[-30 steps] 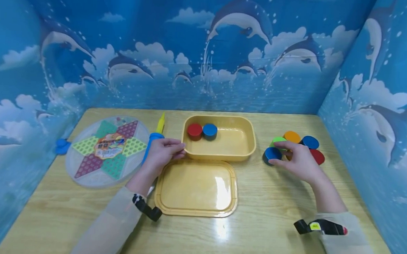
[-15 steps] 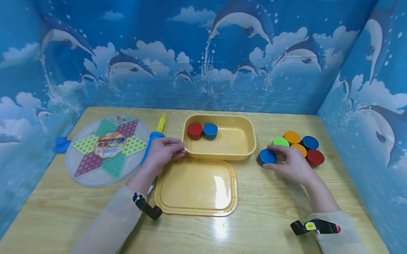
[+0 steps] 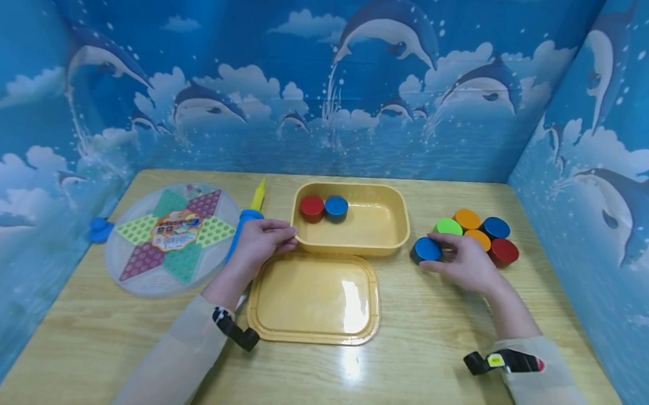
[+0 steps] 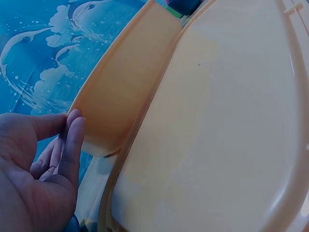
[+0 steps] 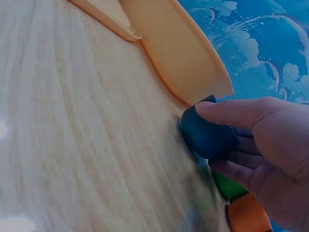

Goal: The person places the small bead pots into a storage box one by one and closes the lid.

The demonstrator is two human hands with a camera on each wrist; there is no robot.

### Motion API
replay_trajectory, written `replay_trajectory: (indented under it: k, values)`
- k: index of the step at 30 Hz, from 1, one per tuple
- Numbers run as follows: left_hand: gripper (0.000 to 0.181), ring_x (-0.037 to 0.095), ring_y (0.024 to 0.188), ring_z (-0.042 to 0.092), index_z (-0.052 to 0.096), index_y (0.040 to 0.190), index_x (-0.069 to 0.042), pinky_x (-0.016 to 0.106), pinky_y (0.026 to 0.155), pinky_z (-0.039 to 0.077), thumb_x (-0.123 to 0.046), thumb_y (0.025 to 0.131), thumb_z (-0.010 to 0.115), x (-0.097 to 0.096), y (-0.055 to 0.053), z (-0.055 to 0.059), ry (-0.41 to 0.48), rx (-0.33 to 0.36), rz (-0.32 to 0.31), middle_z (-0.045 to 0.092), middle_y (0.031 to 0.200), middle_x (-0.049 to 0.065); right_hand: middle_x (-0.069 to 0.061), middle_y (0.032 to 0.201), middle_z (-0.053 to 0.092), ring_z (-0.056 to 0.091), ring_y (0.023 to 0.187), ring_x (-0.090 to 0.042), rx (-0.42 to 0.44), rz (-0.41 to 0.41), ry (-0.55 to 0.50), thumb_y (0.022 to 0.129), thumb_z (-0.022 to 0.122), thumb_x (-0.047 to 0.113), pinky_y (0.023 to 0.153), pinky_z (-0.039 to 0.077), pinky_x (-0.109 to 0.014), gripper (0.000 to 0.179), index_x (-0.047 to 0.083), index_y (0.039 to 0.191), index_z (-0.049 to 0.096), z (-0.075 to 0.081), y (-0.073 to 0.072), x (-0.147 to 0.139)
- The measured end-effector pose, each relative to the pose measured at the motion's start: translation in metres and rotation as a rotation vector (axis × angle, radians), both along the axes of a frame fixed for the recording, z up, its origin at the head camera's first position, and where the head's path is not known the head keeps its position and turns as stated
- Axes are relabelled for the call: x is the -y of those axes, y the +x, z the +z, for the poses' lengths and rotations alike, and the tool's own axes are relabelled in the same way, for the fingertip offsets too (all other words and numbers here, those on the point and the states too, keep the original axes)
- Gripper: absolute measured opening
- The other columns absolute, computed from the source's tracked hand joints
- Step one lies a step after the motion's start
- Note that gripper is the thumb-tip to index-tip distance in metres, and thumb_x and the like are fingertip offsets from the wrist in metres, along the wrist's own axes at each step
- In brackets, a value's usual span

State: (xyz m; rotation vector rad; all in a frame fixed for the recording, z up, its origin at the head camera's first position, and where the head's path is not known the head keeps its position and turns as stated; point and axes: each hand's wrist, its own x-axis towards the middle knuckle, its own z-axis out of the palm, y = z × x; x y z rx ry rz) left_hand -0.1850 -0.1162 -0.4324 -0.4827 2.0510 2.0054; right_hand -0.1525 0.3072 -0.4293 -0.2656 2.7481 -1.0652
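My right hand (image 3: pixel 460 260) pinches a round blue block (image 3: pixel 426 250) between thumb and fingers, at the left side of a cluster of blocks. In the right wrist view the thumb lies on one side of this blue block (image 5: pixel 205 130) and the fingers on the other. My left hand (image 3: pixel 260 243) pinches the left front corner of a yellow plastic container (image 3: pixel 349 250). The left wrist view has its thumb and fingertips right at the container's rim (image 4: pixel 79 104). Inside the container, a red block (image 3: pixel 311 208) and another blue block (image 3: pixel 336 209) sit side by side at the left.
A matching yellow lid (image 3: pixel 315 299) lies in front of the container. Beside the right hand stand green (image 3: pixel 448 226), orange (image 3: pixel 467 219), blue (image 3: pixel 495 227) and red (image 3: pixel 503 252) blocks. At the left are a round Chinese checkers board (image 3: pixel 173 238) and a blue-and-yellow toy (image 3: pixel 250 214).
My right hand has drawn the blue block left and slightly toward me, a little away from the cluster; it has barely moved in the last half second. The left hand stays at the container's corner.
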Motion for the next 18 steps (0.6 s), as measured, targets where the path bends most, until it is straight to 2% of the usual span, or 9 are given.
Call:
replay_trajectory:
  k: [7,14,18]
  values:
    - [0.026,0.022,0.086,0.078,0.07,0.123,0.005,0.034,0.079,0.067,-0.006,0.1,0.075,-0.001,0.0,0.002,-0.005,0.011,0.008,0.075,0.105,0.02,-0.023,0.142,0.062,0.064,0.124,-0.042,-0.05,0.023,-0.008,0.092,0.087,0.033,0.101,0.057,-0.058,0.071,-0.002,0.147,0.059,0.014,0.0,-0.001]
    - [0.027,0.023,0.089,0.078,0.07,0.124,0.003,0.034,0.08,0.066,-0.008,0.1,0.076,0.0,0.001,0.0,-0.003,0.004,-0.002,0.075,0.108,0.02,-0.021,0.132,0.067,0.071,0.11,-0.038,-0.135,0.046,-0.034,0.091,0.088,0.026,0.088,0.064,-0.051,0.068,-0.003,0.146,0.06,0.035,-0.001,0.001]
    - [0.027,0.023,0.089,0.078,0.07,0.124,0.003,0.034,0.081,0.066,-0.008,0.1,0.076,0.0,0.0,-0.001,0.002,0.001,0.0,0.075,0.108,0.02,-0.023,0.135,0.065,0.068,0.118,-0.04,-0.156,0.061,-0.055,0.093,0.086,0.026,0.094,0.061,-0.055,0.068,-0.004,0.148,0.058,0.045,-0.004,0.006]
